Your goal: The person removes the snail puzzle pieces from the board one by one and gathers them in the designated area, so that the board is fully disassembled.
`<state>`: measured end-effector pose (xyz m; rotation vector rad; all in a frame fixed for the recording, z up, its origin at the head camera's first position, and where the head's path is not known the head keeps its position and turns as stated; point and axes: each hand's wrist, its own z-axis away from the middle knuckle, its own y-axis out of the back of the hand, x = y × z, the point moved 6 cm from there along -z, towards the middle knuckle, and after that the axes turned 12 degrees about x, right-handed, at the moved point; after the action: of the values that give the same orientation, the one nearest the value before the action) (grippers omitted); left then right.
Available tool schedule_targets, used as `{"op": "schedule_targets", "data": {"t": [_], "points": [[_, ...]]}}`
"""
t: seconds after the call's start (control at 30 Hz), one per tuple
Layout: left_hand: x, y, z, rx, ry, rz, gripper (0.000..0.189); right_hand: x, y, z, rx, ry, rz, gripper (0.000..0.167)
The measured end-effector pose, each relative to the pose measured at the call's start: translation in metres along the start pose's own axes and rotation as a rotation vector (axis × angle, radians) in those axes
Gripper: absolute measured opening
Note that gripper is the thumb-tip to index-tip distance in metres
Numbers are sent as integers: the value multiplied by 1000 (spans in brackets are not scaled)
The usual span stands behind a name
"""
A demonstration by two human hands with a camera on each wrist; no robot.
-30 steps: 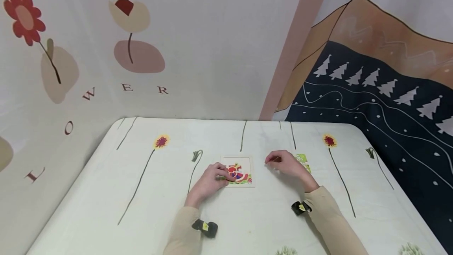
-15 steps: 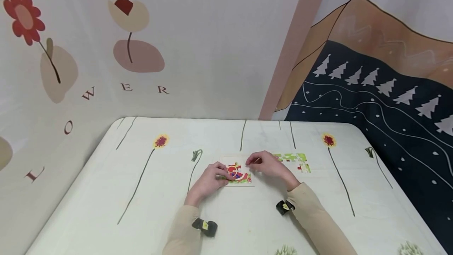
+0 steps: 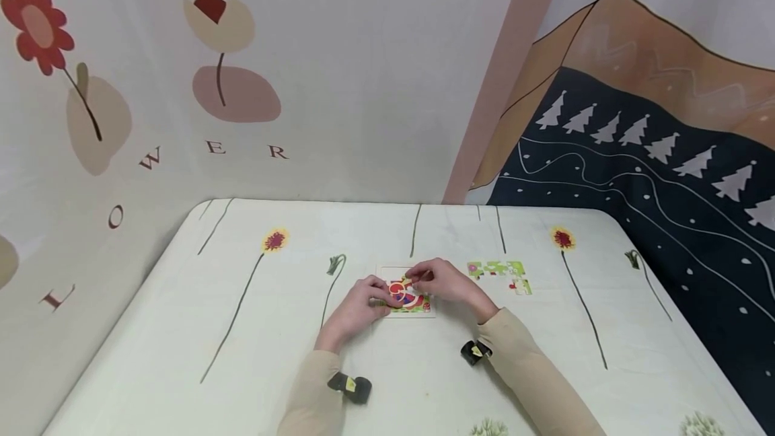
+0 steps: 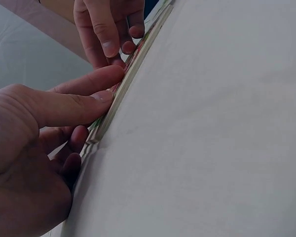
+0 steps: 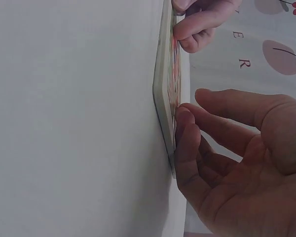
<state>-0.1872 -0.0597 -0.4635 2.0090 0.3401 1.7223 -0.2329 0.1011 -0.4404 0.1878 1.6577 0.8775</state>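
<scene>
Nearest me on the feed come the two tan sleeves, each with a black camera at the wrist, resting on or just above the white table. The left hand sits at the tray's left side, thumb and forefinger laid out nearly straight onto the picture and rim, the others loosely bent — I read that as steadying the frame so it won't slide. Between the hands lies the tray, flat and square to the person, which I'd guess keeps both sides easy to reach. In it the red and green picture fills the near part, while pale backing shows along the far edge. The right hand comes in over the far right part, fingertips gathered and touching down there; I can't tell from any camera whether a piece is pinched between them. Off to its right, on the cloth, loose pieces lie flat in a broken row, with more just nearer at the right end — handy, I'd judge, for that hand. Beyond stands the printed backdrop.
</scene>
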Motion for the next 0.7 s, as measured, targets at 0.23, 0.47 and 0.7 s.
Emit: {"op": "schedule_targets", "data": {"t": [0.23, 0.47, 0.7], "points": [[0, 0, 0, 1, -3, -10, 18, 1, -2, -2, 3, 1, 21, 24], [0, 1, 0, -4, 17, -6, 18, 3, -4, -4, 14, -2, 16, 22], [0, 0, 0, -12, 27, -3, 18, 2, -5, -5, 14, 6, -21, 21]]}}
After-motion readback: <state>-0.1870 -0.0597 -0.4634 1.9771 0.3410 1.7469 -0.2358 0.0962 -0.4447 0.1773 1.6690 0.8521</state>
